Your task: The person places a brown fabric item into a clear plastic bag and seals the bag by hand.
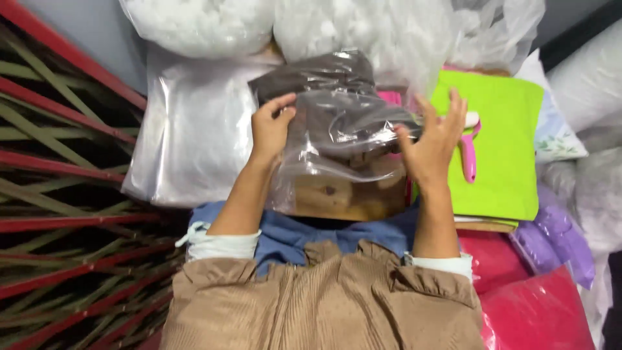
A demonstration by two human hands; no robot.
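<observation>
A dark brown folded fabric piece inside a clear plastic bag (pixel 337 123) lies in front of me, over a wooden surface (pixel 337 198). My left hand (pixel 271 126) grips the bag's left edge with thumb and fingers pinched on the plastic. On the bag's right edge rests my right hand (pixel 433 139), thumb on the plastic and fingers spread upward. Both forearms reach up from my lap, where tan ribbed fabric (pixel 324 304) and blue cloth (pixel 291 236) lie.
A stack of clear flat bags (pixel 194 129) lies at left. A lime green fabric sheet (pixel 502 149) with a pink-handled tool (pixel 468 155) on it lies at right. Bags of white stuffing (pixel 207 23) sit behind. Red packages (pixel 531 304) and purple ones (pixel 564 243) sit lower right. A red and green slatted frame (pixel 65 194) fills the left.
</observation>
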